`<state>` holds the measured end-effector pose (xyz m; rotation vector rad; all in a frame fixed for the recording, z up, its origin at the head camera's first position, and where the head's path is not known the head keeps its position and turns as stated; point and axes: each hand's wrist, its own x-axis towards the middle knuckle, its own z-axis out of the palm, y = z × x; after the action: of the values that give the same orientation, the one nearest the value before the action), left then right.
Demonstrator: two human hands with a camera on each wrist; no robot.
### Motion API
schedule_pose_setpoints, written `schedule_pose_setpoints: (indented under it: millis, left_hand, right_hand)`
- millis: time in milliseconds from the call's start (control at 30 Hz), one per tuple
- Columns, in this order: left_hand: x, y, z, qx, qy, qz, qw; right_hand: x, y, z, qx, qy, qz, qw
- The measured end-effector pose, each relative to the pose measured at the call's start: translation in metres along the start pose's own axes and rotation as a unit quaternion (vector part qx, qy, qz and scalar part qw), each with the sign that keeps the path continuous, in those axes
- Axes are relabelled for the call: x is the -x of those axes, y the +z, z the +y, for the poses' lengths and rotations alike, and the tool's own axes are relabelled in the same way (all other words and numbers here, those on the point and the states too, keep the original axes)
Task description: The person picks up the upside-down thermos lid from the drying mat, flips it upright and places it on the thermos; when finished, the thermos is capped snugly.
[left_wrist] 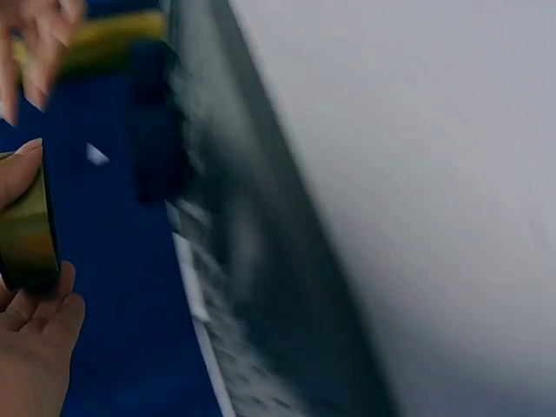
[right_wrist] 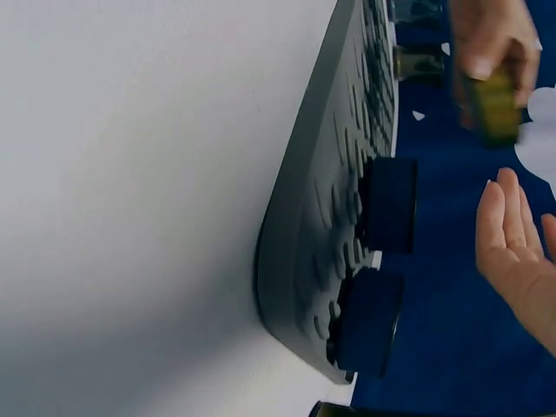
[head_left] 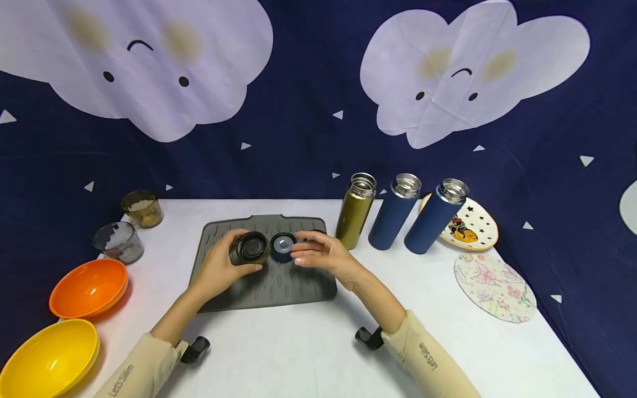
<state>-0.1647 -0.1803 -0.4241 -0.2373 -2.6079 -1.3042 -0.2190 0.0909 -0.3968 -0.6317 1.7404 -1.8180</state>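
My left hand (head_left: pixel 221 266) holds an olive-gold bottle lid (left_wrist: pixel 26 230) above the grey ridged mat (head_left: pixel 264 290), with the lid's black inner side turned toward the head camera. The right hand (head_left: pixel 330 255) hovers over the mat with fingers extended and nothing in them. Two dark blue lids stand on the mat: one (right_wrist: pixel 391 206) shows between my hands in the head view, the other (right_wrist: pixel 371 321) is mostly hidden there behind the right hand. In the right wrist view, a gap separates the right hand from both blue lids.
Behind the mat's right side stand a gold bottle (head_left: pixel 354 215) and two blue bottles (head_left: pixel 393 218), all lidless. Further right lie a patterned plate (head_left: pixel 483 221) and a floral round mat (head_left: pixel 497 287). Orange (head_left: pixel 89 287) and yellow bowls (head_left: pixel 50 359) and two glasses (head_left: pixel 119 243) line the left.
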Motion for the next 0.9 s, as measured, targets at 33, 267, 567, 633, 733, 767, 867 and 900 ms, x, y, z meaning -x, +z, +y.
schedule_pose_setpoints:
  millis: [33,267,567,633,733,767,867,900]
  left_hand:
    - [0.001,0.001,0.008,0.012,0.012,0.002,0.9999]
    - [0.011,0.008,0.041,0.046,0.102,0.007,0.9937]
    - [0.018,0.023,0.048,0.026,0.205,0.052,0.9771]
    - [0.019,0.025,0.049,0.025,0.223,0.051,0.9731]
    - [0.02,0.028,0.05,0.028,0.239,0.045,0.9697]
    - [0.021,0.029,0.05,0.027,0.24,0.041,0.9694]
    - [0.022,0.03,0.05,0.025,0.24,0.033,0.9699]
    - [0.023,0.031,0.049,0.023,0.239,0.03,0.9703]
  right_hand:
    - [0.0,0.002,0.0,0.0,0.002,0.004,1.0]
    - [0.003,0.012,0.0,-0.029,0.022,-0.007,0.9993]
    - [0.011,0.021,0.002,-0.126,0.022,-0.056,0.9902]
    - [0.012,0.022,0.004,-0.146,0.024,-0.071,0.9865]
    - [0.014,0.022,0.007,-0.163,0.023,-0.08,0.9831]
    - [0.015,0.022,0.008,-0.166,0.022,-0.08,0.9827]
    - [0.017,0.023,0.01,-0.173,0.019,-0.08,0.9815]
    - [0.017,0.024,0.011,-0.176,0.018,-0.082,0.9808]
